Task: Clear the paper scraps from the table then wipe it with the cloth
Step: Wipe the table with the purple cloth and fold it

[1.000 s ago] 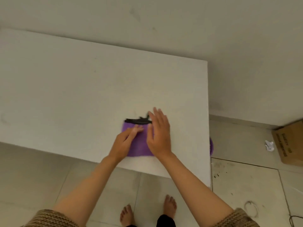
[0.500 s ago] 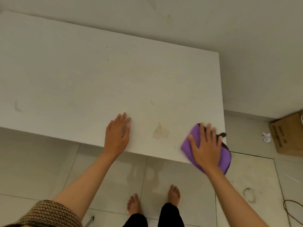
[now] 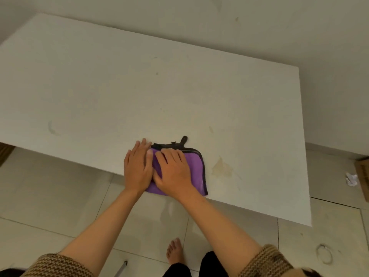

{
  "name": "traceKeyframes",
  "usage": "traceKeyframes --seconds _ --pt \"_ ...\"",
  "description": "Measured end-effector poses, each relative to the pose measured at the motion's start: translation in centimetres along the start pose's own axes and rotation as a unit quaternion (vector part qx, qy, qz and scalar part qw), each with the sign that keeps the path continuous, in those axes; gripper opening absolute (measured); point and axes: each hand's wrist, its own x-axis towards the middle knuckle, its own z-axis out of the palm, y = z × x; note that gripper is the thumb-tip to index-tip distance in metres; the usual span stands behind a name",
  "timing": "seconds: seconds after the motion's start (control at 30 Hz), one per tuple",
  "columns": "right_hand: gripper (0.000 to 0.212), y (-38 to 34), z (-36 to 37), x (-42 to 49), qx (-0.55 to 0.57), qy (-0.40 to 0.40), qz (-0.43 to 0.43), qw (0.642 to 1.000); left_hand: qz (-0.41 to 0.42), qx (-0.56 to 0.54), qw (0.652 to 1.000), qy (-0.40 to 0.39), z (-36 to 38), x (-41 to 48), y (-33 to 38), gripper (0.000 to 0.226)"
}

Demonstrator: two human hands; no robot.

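A purple cloth [image 3: 196, 169] with black trim and a black loop lies flat on the white table [image 3: 179, 86], close to its front edge. My right hand [image 3: 172, 170] presses down on the cloth, palm flat and fingers spread. My left hand [image 3: 137, 166] lies flat beside it, covering the cloth's left edge, with its fingertips on the table. No paper scraps show on the tabletop. A crumpled white paper scrap [image 3: 351, 178] lies on the floor to the right.
A yellowish stain [image 3: 221, 168] marks the table just right of the cloth. A cardboard box [image 3: 363, 176] stands on the tiled floor at the right edge of view. A wall runs behind the table. My bare foot [image 3: 174, 250] is below the table's front edge.
Half a second ago my right hand had the cloth at the table's front right corner and my left hand lay alone. The cloth has come back left, and both hands are on it.
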Motion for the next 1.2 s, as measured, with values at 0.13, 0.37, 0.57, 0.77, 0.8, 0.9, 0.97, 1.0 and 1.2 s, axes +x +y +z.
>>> traceKeyframes --seconds 0.13,0.37,0.57,0.77,0.8,0.9,0.97,1.0,1.2 --pt "0.051 5.2 -1.2 -1.9 -0.047 -0.020 0.020 0.998 0.015 0.015 1.000 -0.011 0.6 1.4 0.6 0.050" --pt "0.065 17.1 -6.0 1.8 -0.126 -0.042 0.250 0.959 0.005 0.002 1.000 -0.001 0.8 4.3 2.4 0.048" --pt "0.074 8.9 -2.1 4.5 -0.090 -0.073 0.025 0.993 -0.019 0.006 0.999 0.031 0.9 6.2 2.5 0.049" --pt "0.070 6.9 -0.6 8.3 -0.013 -0.103 -0.123 0.987 0.007 0.007 0.999 0.030 2.7 9.8 4.6 0.047" --pt "0.069 9.2 -0.8 9.6 -0.023 -0.086 -0.103 0.991 0.010 0.011 1.000 0.026 3.3 10.5 5.0 0.048" --pt "0.068 19.1 -3.5 13.8 -0.076 -0.050 0.026 0.995 0.028 0.016 0.999 0.010 5.4 12.5 6.6 0.047" --pt "0.073 26.7 -6.7 15.6 -0.117 -0.050 0.126 0.984 0.041 0.013 0.999 -0.014 6.9 13.5 7.8 0.046" --pt "0.073 30.5 -8.5 16.0 -0.134 -0.040 0.181 0.974 0.054 0.016 0.998 -0.026 7.6 14.0 8.4 0.046" --pt "0.071 40.9 -15.0 14.5 -0.117 0.003 0.480 0.870 0.116 0.051 0.991 -0.042 10.2 16.5 10.7 0.050"
